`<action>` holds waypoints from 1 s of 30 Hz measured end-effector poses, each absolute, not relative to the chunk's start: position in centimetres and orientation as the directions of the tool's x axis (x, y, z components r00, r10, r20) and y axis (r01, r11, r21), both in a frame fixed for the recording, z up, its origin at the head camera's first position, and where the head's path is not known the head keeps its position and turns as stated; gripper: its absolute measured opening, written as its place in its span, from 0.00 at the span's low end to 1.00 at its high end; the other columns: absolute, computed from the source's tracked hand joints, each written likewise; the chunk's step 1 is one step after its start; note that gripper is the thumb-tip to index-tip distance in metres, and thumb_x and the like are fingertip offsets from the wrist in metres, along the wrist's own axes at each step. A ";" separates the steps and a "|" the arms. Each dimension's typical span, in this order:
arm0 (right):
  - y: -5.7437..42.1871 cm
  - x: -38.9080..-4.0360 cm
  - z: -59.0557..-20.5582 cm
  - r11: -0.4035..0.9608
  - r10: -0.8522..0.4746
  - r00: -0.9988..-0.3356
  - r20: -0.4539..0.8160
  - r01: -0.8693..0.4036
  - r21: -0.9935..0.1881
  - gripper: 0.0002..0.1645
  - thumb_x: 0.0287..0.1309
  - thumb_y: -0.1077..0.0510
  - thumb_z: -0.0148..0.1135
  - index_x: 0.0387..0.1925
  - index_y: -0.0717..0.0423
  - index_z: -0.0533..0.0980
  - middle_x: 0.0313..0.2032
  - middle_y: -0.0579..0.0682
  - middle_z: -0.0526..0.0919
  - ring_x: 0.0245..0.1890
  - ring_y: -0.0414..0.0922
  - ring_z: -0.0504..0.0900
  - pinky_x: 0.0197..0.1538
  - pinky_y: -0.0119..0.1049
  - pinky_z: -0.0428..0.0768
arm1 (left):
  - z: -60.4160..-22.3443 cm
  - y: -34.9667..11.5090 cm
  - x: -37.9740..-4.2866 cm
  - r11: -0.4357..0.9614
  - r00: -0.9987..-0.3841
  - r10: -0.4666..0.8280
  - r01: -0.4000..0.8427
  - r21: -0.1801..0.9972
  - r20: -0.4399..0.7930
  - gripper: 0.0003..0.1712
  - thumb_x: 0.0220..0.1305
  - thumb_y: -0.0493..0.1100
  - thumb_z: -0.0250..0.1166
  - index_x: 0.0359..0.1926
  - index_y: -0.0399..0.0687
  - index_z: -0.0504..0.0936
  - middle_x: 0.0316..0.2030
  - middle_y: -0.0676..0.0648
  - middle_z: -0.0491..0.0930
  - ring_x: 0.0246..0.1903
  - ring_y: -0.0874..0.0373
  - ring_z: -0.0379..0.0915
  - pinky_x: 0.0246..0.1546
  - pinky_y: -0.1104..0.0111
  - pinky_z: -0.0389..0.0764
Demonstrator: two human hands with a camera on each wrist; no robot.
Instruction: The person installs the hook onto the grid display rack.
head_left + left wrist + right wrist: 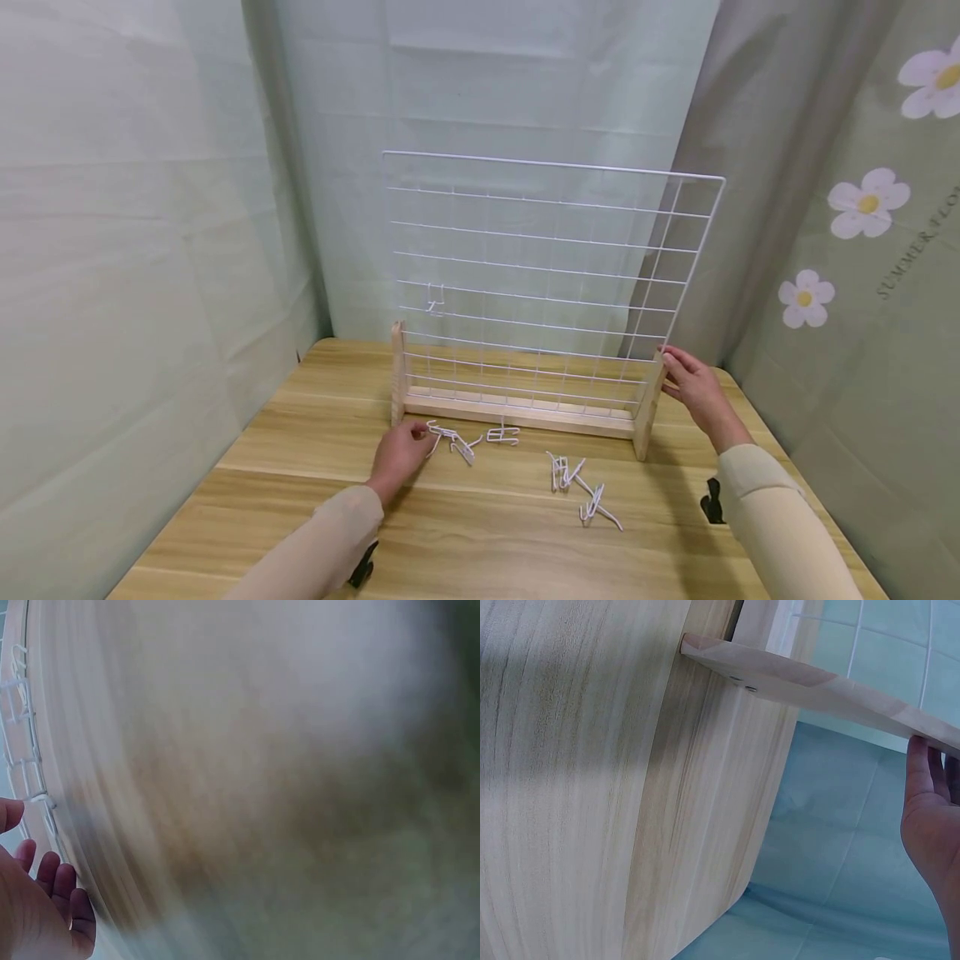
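Note:
A white wire grid rack [555,275] stands in a wooden base, with one small white hook [435,300] hung on its lower left part. My right hand [697,392] grips the top of the base's right wooden upright [647,408]; the right wrist view shows its fingers against the board's edge. Close to the left upright [398,375], my left hand [403,454] has its fingertips right at a white wire hook [444,431]. In the left wrist view, that hand's thumb and fingers are spread apart beside the hooks. Another hook [465,450] lies against this one.
A single hook [502,435] lies just before the base bar [517,408]. More white hooks [566,472] lie on the wooden table [480,542] to the right, one [596,506] nearer the front. Pale curtains [480,83] surround the table.

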State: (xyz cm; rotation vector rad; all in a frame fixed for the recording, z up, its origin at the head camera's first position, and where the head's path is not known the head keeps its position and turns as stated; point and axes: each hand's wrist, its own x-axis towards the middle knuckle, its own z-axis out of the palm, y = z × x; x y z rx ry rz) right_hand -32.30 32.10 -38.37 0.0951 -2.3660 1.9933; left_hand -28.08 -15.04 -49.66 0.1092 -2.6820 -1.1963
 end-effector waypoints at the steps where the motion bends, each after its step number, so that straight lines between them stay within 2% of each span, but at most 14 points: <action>1: 32.1 -32.3 -38.4 0.168 -0.017 -0.997 0.075 -0.077 -0.983 0.39 0.75 0.41 0.42 0.74 0.63 0.54 0.72 0.66 0.56 0.71 0.60 0.57 0.67 0.53 0.62 | -49.7 -15.1 -28.1 0.669 -0.976 -0.155 0.010 0.743 0.153 0.16 0.59 0.43 0.70 0.45 0.37 0.85 0.38 0.43 0.83 0.39 0.49 0.77 0.45 0.52 0.76; 7: 32.2 -32.3 -38.3 0.173 -0.018 -0.997 0.075 -0.077 -0.982 0.40 0.75 0.41 0.41 0.74 0.65 0.52 0.72 0.66 0.56 0.71 0.60 0.57 0.67 0.53 0.62 | -49.8 -14.9 -28.1 0.681 -0.973 -0.157 0.016 0.732 0.167 0.14 0.58 0.43 0.70 0.43 0.39 0.85 0.36 0.46 0.82 0.37 0.51 0.77 0.42 0.53 0.77; 15: 32.3 -32.5 -38.6 0.175 -0.029 -0.997 0.074 -0.078 -0.981 0.41 0.74 0.41 0.43 0.75 0.63 0.53 0.73 0.66 0.55 0.72 0.60 0.56 0.67 0.52 0.62 | -50.4 -14.2 -28.0 0.729 -0.960 -0.200 -0.010 0.684 0.198 0.07 0.57 0.46 0.70 0.35 0.50 0.86 0.32 0.52 0.84 0.32 0.54 0.77 0.35 0.55 0.74; 22: 32.4 -32.4 -38.7 0.168 -0.028 -0.997 0.077 -0.081 -0.983 0.40 0.74 0.40 0.43 0.75 0.62 0.54 0.73 0.66 0.54 0.72 0.60 0.56 0.67 0.53 0.61 | -50.6 -13.8 -28.0 0.721 -0.950 -0.231 -0.022 0.693 0.210 0.04 0.56 0.47 0.71 0.32 0.54 0.87 0.31 0.54 0.85 0.33 0.53 0.77 0.39 0.53 0.70; 30: 32.4 -32.4 -38.7 0.168 -0.031 -0.997 0.076 -0.081 -0.982 0.39 0.74 0.41 0.43 0.75 0.61 0.55 0.73 0.65 0.55 0.72 0.60 0.56 0.67 0.53 0.61 | -50.4 -13.5 -27.7 0.724 -0.940 -0.248 -0.018 0.689 0.236 0.04 0.56 0.47 0.72 0.28 0.54 0.87 0.30 0.54 0.86 0.37 0.48 0.78 0.40 0.51 0.68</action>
